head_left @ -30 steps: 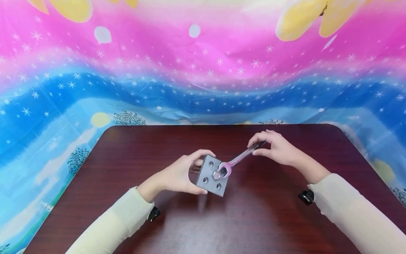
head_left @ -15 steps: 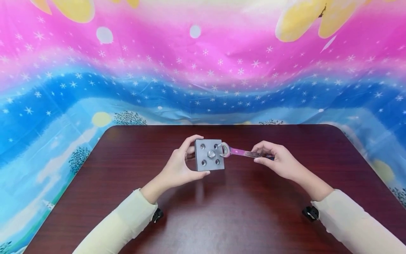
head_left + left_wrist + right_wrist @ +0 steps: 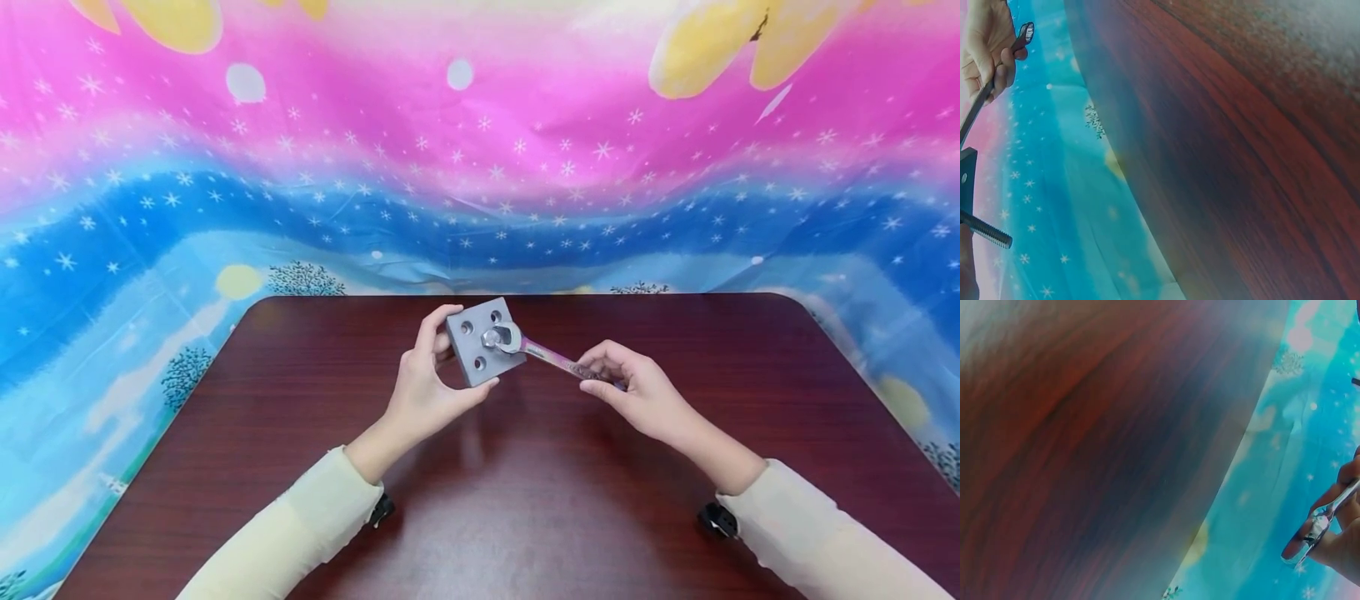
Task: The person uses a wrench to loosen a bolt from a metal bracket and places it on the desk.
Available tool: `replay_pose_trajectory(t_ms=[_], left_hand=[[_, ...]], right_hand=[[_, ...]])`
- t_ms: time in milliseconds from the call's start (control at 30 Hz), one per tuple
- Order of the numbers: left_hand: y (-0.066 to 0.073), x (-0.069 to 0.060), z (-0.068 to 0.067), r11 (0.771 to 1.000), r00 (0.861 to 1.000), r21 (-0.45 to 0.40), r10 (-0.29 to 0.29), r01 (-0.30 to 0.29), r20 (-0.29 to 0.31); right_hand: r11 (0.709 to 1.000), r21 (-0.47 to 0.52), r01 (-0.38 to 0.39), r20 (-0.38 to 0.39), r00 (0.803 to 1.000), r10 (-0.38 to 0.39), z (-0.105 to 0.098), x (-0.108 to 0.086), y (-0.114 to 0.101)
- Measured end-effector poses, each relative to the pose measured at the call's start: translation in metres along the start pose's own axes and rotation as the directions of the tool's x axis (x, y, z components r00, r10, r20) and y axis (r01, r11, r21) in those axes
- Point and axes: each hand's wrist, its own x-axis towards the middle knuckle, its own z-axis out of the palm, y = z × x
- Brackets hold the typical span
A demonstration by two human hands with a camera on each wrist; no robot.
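My left hand [image 3: 420,387] holds a square grey metal plate [image 3: 471,346] by its edges, thumb below and fingers above, raised over the table. Holes sit near its corners, and a hex bolt [image 3: 491,338] stands in the middle. In the left wrist view the bolt's threaded shank [image 3: 991,232] sticks out of the plate's back. My right hand [image 3: 648,390] pinches the far end of a wrench [image 3: 551,358], whose open jaw is at the bolt head. Whether it fits fully around the head is unclear. The wrench's other end [image 3: 1317,526] shows past my fingers in the right wrist view.
Below both hands is a dark reddish-brown wooden table [image 3: 517,500] with rounded far corners. A colourful cloth backdrop [image 3: 480,225] hangs behind its far edge. Small black devices sit under both cuffs, such as the one at the right sleeve [image 3: 718,520].
The plate has risen and turned anticlockwise. The wrench came off the bolt head, swung down from slanting upward to slanting downward right, and its jaw is back at the head.
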Motion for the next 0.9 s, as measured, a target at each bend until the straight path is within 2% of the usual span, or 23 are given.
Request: replay_pose_trajectory(t_ms=[267, 433, 600, 700, 800, 900], left_hand=[[0.0, -0.002, 0.004, 0.999, 0.998, 0.031, 0.026, -0.024, -0.056], [0.001, -0.004, 0.004, 0.999, 0.999, 0.02, 0.032, -0.031, -0.034], [0.003, -0.003, 0.0, 0.999, 0.997, 0.004, 0.034, -0.035, 0.064], [0.004, -0.003, -0.003, 1.0, 0.99, -0.019, 0.016, -0.014, 0.142], [0.003, -0.004, -0.005, 0.996, 0.973, -0.08, -0.021, 0.041, 0.23], [0.002, -0.005, -0.009, 0.985, 0.946, -0.139, -0.055, 0.105, 0.32]], right_hand=[[0.999, 0.032, -0.016, -0.017, 1.0, 0.017, 0.01, -0.001, -0.005], [1.0, 0.021, 0.001, -0.019, 1.0, -0.001, 0.014, -0.001, -0.004], [1.0, 0.004, 0.011, -0.003, 1.0, -0.011, 0.009, 0.002, 0.001], [1.0, -0.004, 0.021, 0.025, 0.999, -0.021, 0.003, 0.007, 0.006], [0.999, -0.01, 0.049, 0.058, 0.997, -0.048, -0.002, 0.012, 0.012], [0.996, 0.005, 0.088, 0.098, 0.991, -0.088, -0.006, 0.018, 0.017]])
